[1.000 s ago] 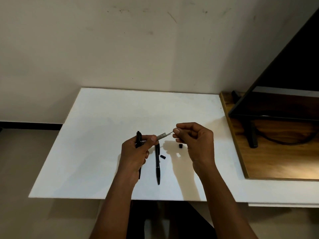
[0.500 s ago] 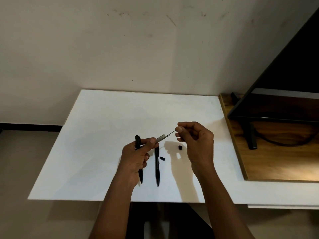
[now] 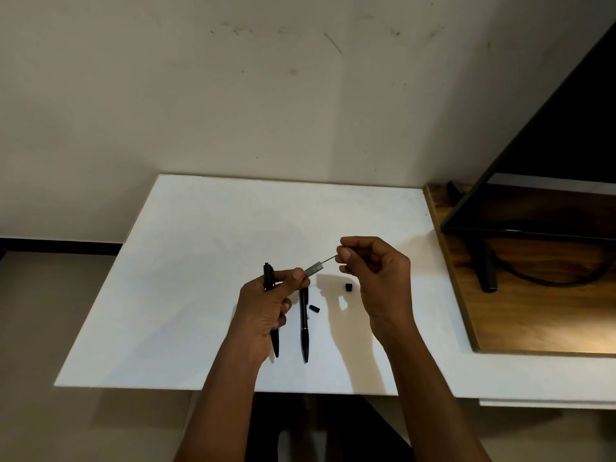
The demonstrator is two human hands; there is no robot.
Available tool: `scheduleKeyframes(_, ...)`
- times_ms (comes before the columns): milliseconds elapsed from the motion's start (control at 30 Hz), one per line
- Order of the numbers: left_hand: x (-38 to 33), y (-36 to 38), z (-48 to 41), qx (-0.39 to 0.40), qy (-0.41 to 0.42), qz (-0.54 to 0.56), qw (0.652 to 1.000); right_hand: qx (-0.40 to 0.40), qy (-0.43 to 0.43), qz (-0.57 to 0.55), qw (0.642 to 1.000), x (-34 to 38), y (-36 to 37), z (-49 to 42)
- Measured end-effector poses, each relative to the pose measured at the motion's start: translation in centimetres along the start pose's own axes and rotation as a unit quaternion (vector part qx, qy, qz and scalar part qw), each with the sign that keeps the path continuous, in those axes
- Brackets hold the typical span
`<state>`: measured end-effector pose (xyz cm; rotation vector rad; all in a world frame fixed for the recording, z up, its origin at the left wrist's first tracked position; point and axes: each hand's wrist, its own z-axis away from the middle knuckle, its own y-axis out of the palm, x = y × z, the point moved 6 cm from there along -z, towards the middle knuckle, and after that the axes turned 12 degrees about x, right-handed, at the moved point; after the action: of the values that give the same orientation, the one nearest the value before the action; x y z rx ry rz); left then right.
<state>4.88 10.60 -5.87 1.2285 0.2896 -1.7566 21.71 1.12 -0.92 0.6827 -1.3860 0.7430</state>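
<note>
Hardly anything has shifted: left hand (image 3: 263, 305) still clutches a pen (image 3: 268, 275), thumb pinning the grey refill (image 3: 314, 268) just beside it; right hand (image 3: 376, 276) pinches the refill's thin tip (image 3: 329, 260). Seems mid-refit; next comes a straight, gentle slide, keeping the tip unbent between both grips.

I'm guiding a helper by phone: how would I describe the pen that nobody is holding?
Start at the white tabletop and find the left hand, which grips one black pen. Just right of it the free pen lies flat, pointed end toward the near edge. It alone is in no hand, and a tiny black cap lies beside it.
</note>
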Motion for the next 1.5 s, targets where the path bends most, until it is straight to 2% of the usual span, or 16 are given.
scheduleKeyframes(600,0.2,0.2,0.0,0.000,-0.014,0.015,1.000,-0.035,-0.017,0.011,0.999,0.4,-0.4,0.0)
scheduleKeyframes(900,0.4,0.4,-0.1,0.013,-0.020,0.020,1.000,-0.026,-0.024,-0.001,0.999,0.3,0.6,-0.1)
scheduleKeyframes(1133,0.4,0.3,-0.1,0.007,-0.021,0.026,0.999,-0.035,-0.007,-0.017,0.999,0.1,0.3,0.0)
scheduleKeyframes(1333,0.0,0.4,0.2,-0.010,0.005,0.011,1.000,0.042,0.091,0.010,0.995,-1.2,0.6,0.3)
scheduleKeyframes(1433,-0.9,0.1,0.7,-0.051,0.046,-0.048,0.997,0.093,0.128,0.004,0.987,-1.8,1.0,0.4)
scheduleKeyframes(1500,-1.9,0.0,1.0,-0.080,0.093,-0.121,0.985,0.119,0.150,-0.044,0.980,-2.3,1.6,0.7)
